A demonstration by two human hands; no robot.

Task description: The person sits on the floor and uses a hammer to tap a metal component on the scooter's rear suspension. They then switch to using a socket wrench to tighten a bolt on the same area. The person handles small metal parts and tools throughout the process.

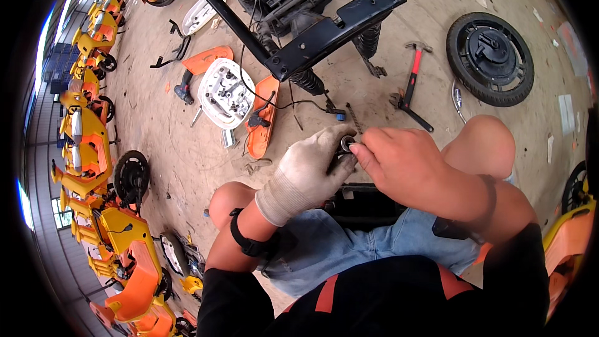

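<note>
My left hand, in a white knitted glove, is closed around a small round black part with a shiny metal ring, which looks like a bearing. Bare, my right hand is closed too, its thumb and forefinger pinched against the ring's right side. Anything else inside those fingers is hidden. A thin coiled or threaded rod shows just above the two hands; whether it is held or lies on the floor I cannot tell. Beyond my hands stands a scooter's black frame with its shock absorbers.
Right of the frame lie a claw hammer, an adjustable wrench and a wheel. A power drill, white cover and orange panel lie left. Several yellow scooters line the left side. A black box sits between my legs.
</note>
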